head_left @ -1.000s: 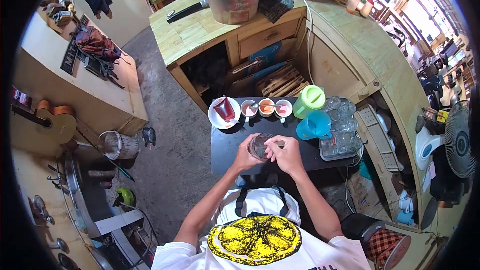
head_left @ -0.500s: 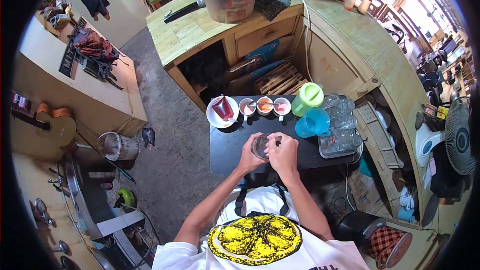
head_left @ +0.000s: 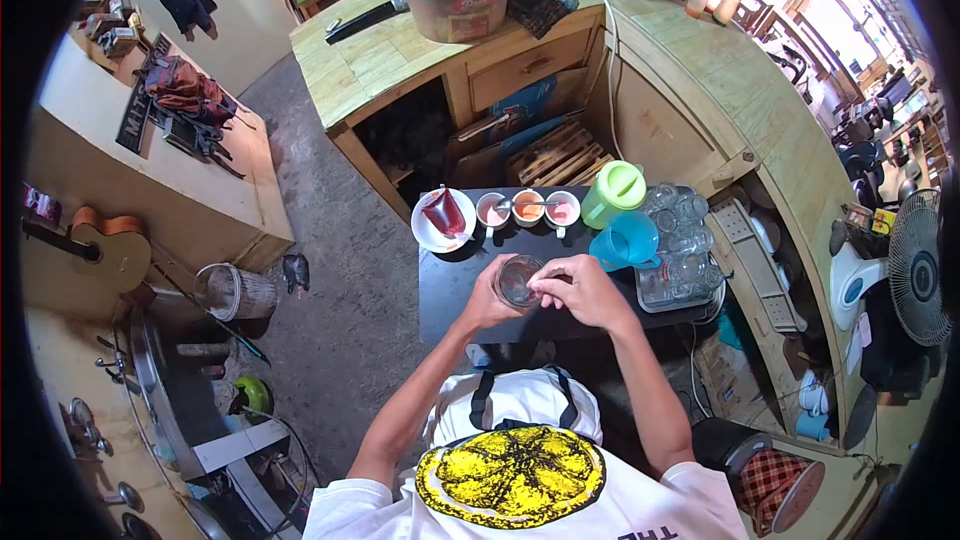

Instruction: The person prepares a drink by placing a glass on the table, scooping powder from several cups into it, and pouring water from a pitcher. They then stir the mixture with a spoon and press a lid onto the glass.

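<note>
My left hand (head_left: 487, 298) is wrapped round a clear glass (head_left: 517, 281), held above the near part of the dark table (head_left: 450, 310). At the glass's right rim is my right hand (head_left: 580, 292), its thumb and fingertips pinched together; what they hold, if anything, is too small to name. Beyond the hands stand a white bowl (head_left: 428, 236) with a red packet (head_left: 443, 212), and white cups (head_left: 561, 209) with pinkish and orange contents. A spoon (head_left: 520, 204) lies across the cups.
A green lidded pitcher (head_left: 616, 190) and a blue jug (head_left: 628, 240) stand at the right, beside a tray (head_left: 655, 302) of several glass mugs (head_left: 690, 208). Behind the table is a wooden counter (head_left: 370, 60) bearing a pink-lidded tub (head_left: 455, 0).
My right hand has shifted right and its fingers have moved down to the glass's right edge. The glass has tilted, so that its opening shows more.
</note>
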The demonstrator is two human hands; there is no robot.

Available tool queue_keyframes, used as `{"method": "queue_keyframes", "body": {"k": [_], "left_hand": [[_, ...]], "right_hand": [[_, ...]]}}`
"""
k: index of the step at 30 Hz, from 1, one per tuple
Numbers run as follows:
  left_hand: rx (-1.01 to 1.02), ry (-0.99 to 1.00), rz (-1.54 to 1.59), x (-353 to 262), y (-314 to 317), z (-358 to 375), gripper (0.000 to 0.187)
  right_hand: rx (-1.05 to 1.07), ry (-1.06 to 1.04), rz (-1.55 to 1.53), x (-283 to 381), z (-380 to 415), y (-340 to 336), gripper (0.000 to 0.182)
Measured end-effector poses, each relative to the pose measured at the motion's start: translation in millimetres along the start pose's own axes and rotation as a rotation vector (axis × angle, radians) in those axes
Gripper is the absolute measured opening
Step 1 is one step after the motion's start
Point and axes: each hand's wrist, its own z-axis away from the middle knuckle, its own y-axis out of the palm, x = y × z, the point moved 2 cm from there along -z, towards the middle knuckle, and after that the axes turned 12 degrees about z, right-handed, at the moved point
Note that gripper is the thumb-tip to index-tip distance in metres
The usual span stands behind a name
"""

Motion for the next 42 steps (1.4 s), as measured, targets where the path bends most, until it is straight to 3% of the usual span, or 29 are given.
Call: {"method": "queue_keyframes", "body": {"k": [2, 6, 9, 12, 15, 21, 25, 30, 33, 36, 42], "left_hand": [[0.017, 0.002, -0.010, -4.8, -0.6, -1.6, 0.080], [0.008, -0.002, 0.004, -9.8, 0.1, -0.4, 0.081], [-0.004, 0.013, -0.046, -8.7, -0.8, -0.3, 0.079], [0.023, 0.006, -0.025, -5.9, -3.3, -1.4, 0.077], [0.069, 0.000, -0.007, -5.3, -2.9, -3.5, 0.075], [0.125, -0.017, 0.060, -19.7, 5.0, -3.8, 0.073], [0.081, -0.033, 0.080, -7.1, -1.8, 1.4, 0.074], [0.019, 0.016, -0.027, -1.5, -10.3, 0.7, 0.078], [0.010, 0.007, -0.008, -3.5, -12.7, 4.0, 0.080], [0.003, -0.003, -0.017, -4.6, -13.3, 3.4, 0.081], [0.007, -0.017, -0.005, 1.4, -13.0, 4.5, 0.079]], "right_hand": [[0.084, 0.004, -0.053, -0.6, 0.3, -7.4, 0.020], [-0.021, 0.043, 0.008, 3.6, 5.0, -11.6, 0.021], [-0.069, -0.055, 0.135, 12.0, 8.8, -9.6, 0.021], [-0.089, -0.327, 0.373, 23.9, 9.6, -11.7, 0.019], [0.035, -0.531, 0.544, 12.7, 1.5, -10.9, 0.019], [0.109, -0.736, 0.808, 16.1, -10.7, -10.2, 0.017], [0.069, -0.662, 0.846, 11.2, -15.1, -3.6, 0.014], [-0.055, -0.406, 0.743, 0.5, -13.6, 12.0, 0.014], [-0.097, -0.321, 0.473, 2.8, -17.6, 3.3, 0.018], [0.045, -0.127, 0.253, 8.6, -16.3, -5.2, 0.018], [0.026, -0.265, 0.304, 11.2, -13.8, -3.3, 0.018]]}}
